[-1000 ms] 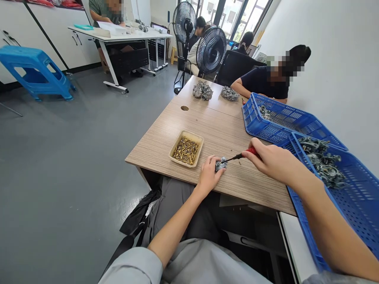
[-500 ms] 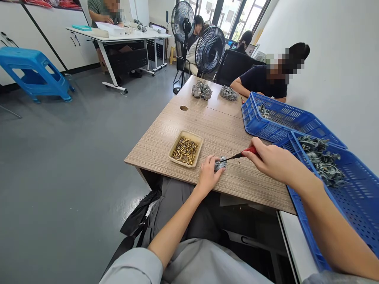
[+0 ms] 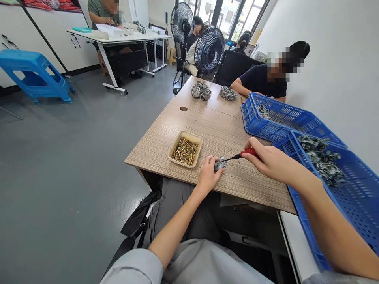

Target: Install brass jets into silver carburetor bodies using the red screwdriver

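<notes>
Many gray metal parts (image 3: 330, 173) lie heaped in the near basket (image 3: 358, 197), whose blue wall blocks the way just right of our right hand (image 3: 271, 157). The far basket (image 3: 260, 128) sits behind it, with a person (image 3: 266, 81) in a dark shirt past it. Left of our hands stands a tray (image 3: 192, 136) full of gold-colored bits (image 3: 185, 151). A clump of metal shapes (image 3: 201, 91) and a smaller pile (image 3: 228, 93) rest at the far end of the table (image 3: 156, 144).

Our left hand (image 3: 207, 171) is close to the table's front edge. Flat wood runs behind our hands from the tray to the baskets, and gray floor (image 3: 97, 150) spreads wide on the left, out to a blue stool (image 3: 38, 71).

The wood has thin stripes. The baskets are plastic with many slots, and the tray is pale with round corners. Our left thumb and fingers are pinched around a small shiny metal piece (image 3: 221, 164), which is on the table right of the tray. Our right hand is wrapped around a screwdriver (image 3: 237, 156) by its red handle; the tool tilts, and its thin dark end reaches the metal piece. We can't tell just where it touches.
</notes>
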The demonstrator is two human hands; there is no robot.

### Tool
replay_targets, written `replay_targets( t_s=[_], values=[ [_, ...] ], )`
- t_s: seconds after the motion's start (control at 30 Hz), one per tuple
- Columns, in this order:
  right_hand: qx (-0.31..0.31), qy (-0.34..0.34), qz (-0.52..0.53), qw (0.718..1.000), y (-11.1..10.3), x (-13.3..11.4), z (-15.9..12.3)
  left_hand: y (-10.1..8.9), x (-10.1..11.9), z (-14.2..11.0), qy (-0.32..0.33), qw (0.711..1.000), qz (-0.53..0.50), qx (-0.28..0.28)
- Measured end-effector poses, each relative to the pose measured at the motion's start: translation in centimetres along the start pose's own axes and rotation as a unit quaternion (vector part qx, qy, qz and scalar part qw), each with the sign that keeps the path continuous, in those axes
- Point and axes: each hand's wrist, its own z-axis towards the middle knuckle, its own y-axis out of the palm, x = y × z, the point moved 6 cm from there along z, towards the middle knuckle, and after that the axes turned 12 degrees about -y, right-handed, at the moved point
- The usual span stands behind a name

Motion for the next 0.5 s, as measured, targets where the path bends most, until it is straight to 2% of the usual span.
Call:
replay_targets(
  t_s=[0.07, 0.17, 0.2, 0.3, 0.33, 0.43, 0.5],
  values=[
    [0.005, 0.018, -0.019, 1.000, -0.15, 0.08, -0.06, -0.01, -0.02, 0.00, 0.000, 1.000, 0.000, 0.002],
    [-0.007, -0.043, 0.025, 0.999, 0.05, -0.76, 0.07, -0.04, 0.05, 0.00, 0.005, 1.000, -0.003, 0.005],
    [-0.007, -0.042, 0.026, 0.999, 0.06, -0.75, 0.07, -0.05, 0.06, 0.01, 0.006, 1.000, -0.004, 0.005],
    [0.004, 0.022, -0.030, 0.999, -0.11, 0.14, -0.09, -0.03, 0.01, 0.04, 0.003, 1.000, -0.005, 0.004],
    [0.004, 0.023, -0.034, 0.999, -0.10, 0.22, -0.09, -0.01, -0.01, 0.06, 0.002, 1.000, -0.005, 0.003],
    [-0.009, -0.037, 0.014, 0.999, 0.21, -0.30, 0.04, 0.03, -0.03, 0.07, 0.005, 1.000, -0.005, 0.002],
    [-0.007, -0.011, -0.005, 1.000, 0.14, 0.04, 0.00, 0.03, -0.05, 0.08, 0.005, 1.000, -0.004, 0.003]
  ],
)
